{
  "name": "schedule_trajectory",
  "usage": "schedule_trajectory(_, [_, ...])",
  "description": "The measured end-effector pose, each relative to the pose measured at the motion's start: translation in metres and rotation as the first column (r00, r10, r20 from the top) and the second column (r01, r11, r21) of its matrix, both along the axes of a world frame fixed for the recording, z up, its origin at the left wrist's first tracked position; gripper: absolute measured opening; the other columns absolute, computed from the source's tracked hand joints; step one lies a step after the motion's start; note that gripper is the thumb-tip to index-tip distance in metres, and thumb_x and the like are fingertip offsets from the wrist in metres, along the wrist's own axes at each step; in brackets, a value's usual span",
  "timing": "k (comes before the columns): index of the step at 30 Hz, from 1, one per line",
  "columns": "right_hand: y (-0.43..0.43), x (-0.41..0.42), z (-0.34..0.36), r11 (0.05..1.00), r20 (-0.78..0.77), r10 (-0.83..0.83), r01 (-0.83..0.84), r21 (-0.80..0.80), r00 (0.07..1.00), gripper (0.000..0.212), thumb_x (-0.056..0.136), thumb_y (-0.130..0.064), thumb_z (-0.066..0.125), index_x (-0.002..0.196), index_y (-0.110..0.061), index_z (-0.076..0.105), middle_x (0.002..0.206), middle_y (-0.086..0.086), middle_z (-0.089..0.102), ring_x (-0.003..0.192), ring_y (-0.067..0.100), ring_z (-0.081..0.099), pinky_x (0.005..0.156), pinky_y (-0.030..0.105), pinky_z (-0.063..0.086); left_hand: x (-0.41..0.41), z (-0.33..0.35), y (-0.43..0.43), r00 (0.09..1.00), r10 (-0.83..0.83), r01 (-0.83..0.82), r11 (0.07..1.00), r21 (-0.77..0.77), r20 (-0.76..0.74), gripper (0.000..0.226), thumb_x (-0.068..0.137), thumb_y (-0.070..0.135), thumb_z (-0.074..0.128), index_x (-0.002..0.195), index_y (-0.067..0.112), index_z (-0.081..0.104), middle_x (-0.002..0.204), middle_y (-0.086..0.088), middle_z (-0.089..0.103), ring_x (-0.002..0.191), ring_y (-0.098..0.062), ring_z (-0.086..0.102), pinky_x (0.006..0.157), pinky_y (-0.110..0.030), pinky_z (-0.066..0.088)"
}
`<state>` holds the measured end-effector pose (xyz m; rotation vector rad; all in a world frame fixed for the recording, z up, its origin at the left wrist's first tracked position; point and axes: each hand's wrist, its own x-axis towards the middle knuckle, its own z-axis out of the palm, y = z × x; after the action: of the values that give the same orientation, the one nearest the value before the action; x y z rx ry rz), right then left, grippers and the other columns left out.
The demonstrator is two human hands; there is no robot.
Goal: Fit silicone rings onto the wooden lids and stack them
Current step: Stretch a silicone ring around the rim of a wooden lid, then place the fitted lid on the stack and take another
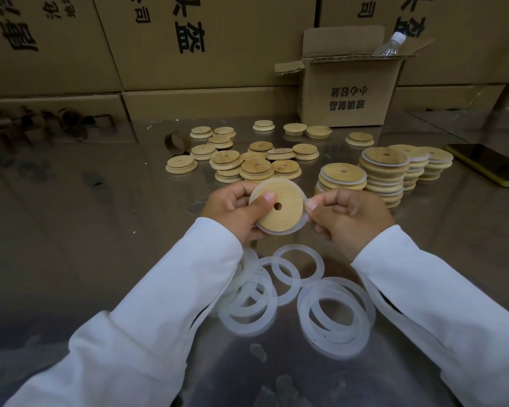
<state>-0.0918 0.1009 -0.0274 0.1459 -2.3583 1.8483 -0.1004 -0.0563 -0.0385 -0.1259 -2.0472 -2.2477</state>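
My left hand (232,210) grips the lid (276,208) above the table (100,230), thumb on top, while my right hand (347,218) pinches the ring (297,227) round its rim, seemingly almost seated; next, onto the stack (343,179)

I see a smooth wood lid (279,207), cloudy soft rings (335,315), a shiny metal table (100,230), and brown card boxes (347,92).

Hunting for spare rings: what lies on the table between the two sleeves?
Loose silicone rings, overlapping in heaps on the table, shown in the head view.
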Motion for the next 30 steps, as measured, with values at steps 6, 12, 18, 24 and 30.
schedule_trajectory(6, [-0.0002, -0.0009, -0.0007, 0.998, 0.002, -0.006, 0.006, 0.055, 1.0, 0.021, 0.084, -0.016, 0.062, 0.065, -0.025, 0.063, 0.058, -0.007, 0.062, 0.06, 0.009, 0.053, 0.074, 0.032, 0.047, 0.0017, 0.0018, 0.0005, 0.999, 0.027, -0.03, 0.997, -0.07, -0.04, 0.006, 0.086, 0.009, 0.058, 0.088, 0.014, 0.062, 0.088, -0.011, 0.068, 0.092, -0.035, 0.065, 0.079, -0.049, 0.054])
schedule_trajectory(12, [0.0007, -0.0018, -0.0017, 0.999, -0.022, -0.012, 0.013, 0.034, 1.0, 0.023, 0.084, -0.015, 0.063, 0.064, -0.026, 0.063, 0.048, -0.014, 0.06, 0.057, 0.005, 0.054, 0.075, 0.033, 0.05, 0.0022, 0.0012, 0.0018, 0.999, 0.004, -0.008, 0.997, -0.076, -0.047, 0.007, 0.087, 0.009, 0.058, 0.087, 0.014, 0.062, 0.084, -0.007, 0.068, 0.087, -0.029, 0.066, 0.073, -0.043, 0.057])
schedule_trajectory(18, [0.0058, -0.0032, 0.0031, 0.994, 0.042, 0.081, -0.078, -0.081, 0.996, 0.019, 0.08, -0.018, 0.067, 0.063, -0.025, 0.067, 0.052, -0.01, 0.064, 0.045, -0.001, 0.053, 0.052, 0.014, 0.047, 0.0014, -0.0019, -0.001, 1.0, 0.003, -0.003, 1.0, -0.008, -0.027, 0.008, 0.085, 0.014, 0.058, 0.091, 0.015, 0.064, 0.09, -0.008, 0.069, 0.09, -0.028, 0.067, 0.077, -0.044, 0.056])
schedule_trajectory(24, [0.0053, -0.0061, 0.0005, 0.999, 0.027, 0.007, -0.006, -0.04, 1.0, 0.016, 0.08, -0.037, 0.064, 0.092, -0.027, 0.065, 0.069, -0.008, 0.068, 0.056, 0.0, 0.061, 0.071, 0.026, 0.05, -0.0008, -0.0043, 0.0022, 0.999, 0.039, -0.038, 0.996, 0.078, -0.007, 0.006, 0.085, 0.012, 0.058, 0.088, 0.013, 0.064, 0.081, -0.004, 0.069, 0.075, -0.02, 0.067, 0.064, -0.034, 0.059])
schedule_trajectory(30, [0.0054, -0.0049, 0.0008, 0.985, -0.001, 0.166, -0.166, 0.038, 0.986, 0.003, 0.08, -0.023, 0.066, 0.083, -0.023, 0.064, 0.063, -0.005, 0.068, 0.051, 0.002, 0.058, 0.052, 0.011, 0.046, 0.0037, -0.0041, 0.0077, 0.999, -0.034, 0.032, 0.993, 0.11, 0.018, 0.026, 0.076, 0.019, 0.063, 0.1, 0.008, 0.064, 0.088, -0.007, 0.071, 0.083, -0.022, 0.069, 0.07, -0.035, 0.059])
